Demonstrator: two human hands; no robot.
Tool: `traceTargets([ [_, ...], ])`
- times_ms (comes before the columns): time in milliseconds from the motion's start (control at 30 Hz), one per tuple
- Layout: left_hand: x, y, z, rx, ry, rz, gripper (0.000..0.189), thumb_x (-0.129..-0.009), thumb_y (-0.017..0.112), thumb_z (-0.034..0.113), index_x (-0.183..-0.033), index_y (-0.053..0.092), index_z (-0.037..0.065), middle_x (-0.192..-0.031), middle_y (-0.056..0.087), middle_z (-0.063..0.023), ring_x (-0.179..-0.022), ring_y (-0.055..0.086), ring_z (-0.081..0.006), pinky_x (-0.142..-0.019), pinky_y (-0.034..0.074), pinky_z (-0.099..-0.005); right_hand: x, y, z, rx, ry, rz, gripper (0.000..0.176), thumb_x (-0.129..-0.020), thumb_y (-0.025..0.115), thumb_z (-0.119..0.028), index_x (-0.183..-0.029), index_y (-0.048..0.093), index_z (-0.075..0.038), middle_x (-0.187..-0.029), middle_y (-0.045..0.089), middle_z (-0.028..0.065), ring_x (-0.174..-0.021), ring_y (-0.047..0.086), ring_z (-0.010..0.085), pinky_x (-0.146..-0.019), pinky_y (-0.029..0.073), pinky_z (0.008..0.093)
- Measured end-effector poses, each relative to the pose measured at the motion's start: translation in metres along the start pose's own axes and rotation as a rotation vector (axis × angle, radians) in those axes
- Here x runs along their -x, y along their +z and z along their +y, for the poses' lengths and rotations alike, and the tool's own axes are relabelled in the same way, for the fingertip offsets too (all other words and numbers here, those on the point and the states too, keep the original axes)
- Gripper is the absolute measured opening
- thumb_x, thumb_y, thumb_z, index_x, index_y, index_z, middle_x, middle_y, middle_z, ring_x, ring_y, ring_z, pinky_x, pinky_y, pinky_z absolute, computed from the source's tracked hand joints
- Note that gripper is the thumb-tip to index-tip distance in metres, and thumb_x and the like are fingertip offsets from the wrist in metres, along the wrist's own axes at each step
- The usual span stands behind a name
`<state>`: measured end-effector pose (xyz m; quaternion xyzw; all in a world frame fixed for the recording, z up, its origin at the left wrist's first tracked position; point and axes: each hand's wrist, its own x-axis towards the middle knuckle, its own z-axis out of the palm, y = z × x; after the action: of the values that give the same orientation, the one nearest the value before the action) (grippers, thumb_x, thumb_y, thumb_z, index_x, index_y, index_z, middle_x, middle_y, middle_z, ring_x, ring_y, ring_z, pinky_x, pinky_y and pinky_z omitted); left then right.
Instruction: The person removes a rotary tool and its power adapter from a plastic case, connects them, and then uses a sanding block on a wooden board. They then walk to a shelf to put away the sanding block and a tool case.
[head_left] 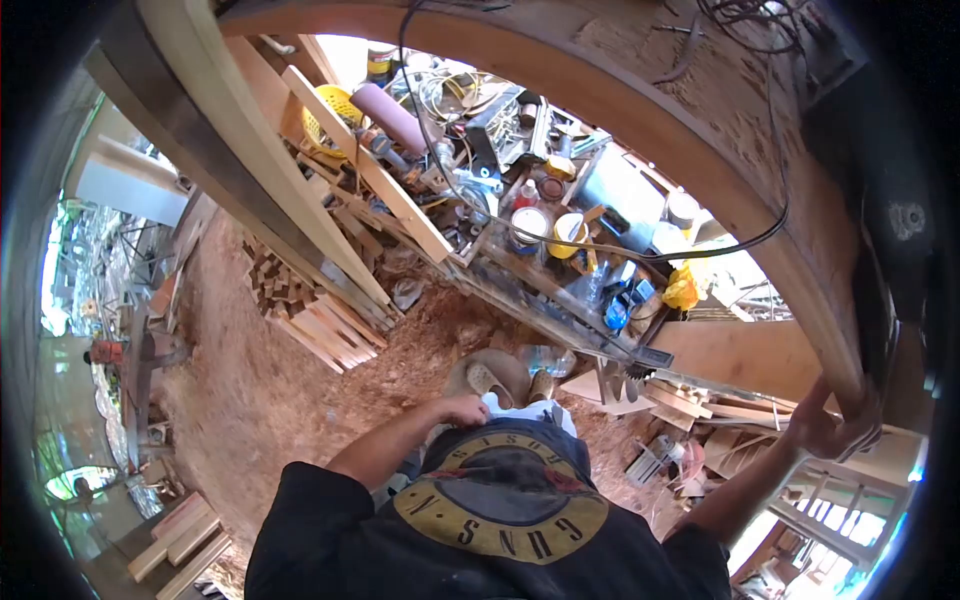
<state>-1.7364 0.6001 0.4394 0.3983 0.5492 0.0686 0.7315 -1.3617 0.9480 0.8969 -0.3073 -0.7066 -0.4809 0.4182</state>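
Wood dominates the view: a curved wooden arch (pixel 700 150) sweeps from the top edge down the right side. Its lower end sits in the right hand (pixel 832 425), whose fingers are wrapped closed around the edge of the timber, arm stretched out to it. The left hand (pixel 466 409) rests against the hem of the black printed shirt (pixel 500 510) at the waist, fingers curled beside a bit of white cloth (pixel 495 401). Whether it grips anything I cannot tell.

A black cable (pixel 600 245) hangs in a loop under the arch, crossing above the workbench (pixel 520 290). The bench is heaped with clutter. A yellow basket (pixel 335 105) and a pink roll (pixel 390 115) lie near its far end, tins and jars sit about its middle, and a yellow rag (pixel 683 288) lies towards its near right end. Long planks (pixel 300 190) lean along the bench's left edge. On the sawdust floor (pixel 250 400), a stack of short wood blocks (pixel 290 290) stands by the foot of the planks. A clear plastic bottle (pixel 548 358) lies just beside the person's tan shoe (pixel 490 375). More offcuts lie at the lower left corner of the floor.
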Motion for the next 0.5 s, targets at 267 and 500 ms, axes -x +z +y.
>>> traceTargets([
  [267, 0.020, -0.007, 0.023, -0.094, -0.014, -0.010, 0.029, -0.075, 0.062, 0.014, -0.101, 0.072, 0.005, -0.084, 0.069, -0.0109, -0.076, 0.063, -0.0225, -0.065, 0.050, -0.0402, -0.005, 0.000, -0.003, 0.001, -0.037, 0.009, 0.061, -0.079, 0.087, -0.051, -0.112, 0.069, -0.003, -0.105, 0.075, 0.0076, -0.090, 0.072, 0.0248, -0.084, 0.055, 0.0386],
  [500, 0.021, -0.009, 0.018, -0.157, -0.014, -0.017, 0.037, -0.075, 0.063, 0.018, -0.108, 0.073, 0.005, -0.097, 0.073, -0.0176, -0.088, 0.067, -0.0295, -0.077, 0.052, -0.0424, 0.009, 0.001, 0.021, -0.003, -0.123, -0.011, 0.053, -0.081, 0.088, -0.045, -0.110, 0.072, -0.004, -0.104, 0.076, 0.0062, -0.089, 0.072, 0.0249, -0.081, 0.055, 0.0387],
])
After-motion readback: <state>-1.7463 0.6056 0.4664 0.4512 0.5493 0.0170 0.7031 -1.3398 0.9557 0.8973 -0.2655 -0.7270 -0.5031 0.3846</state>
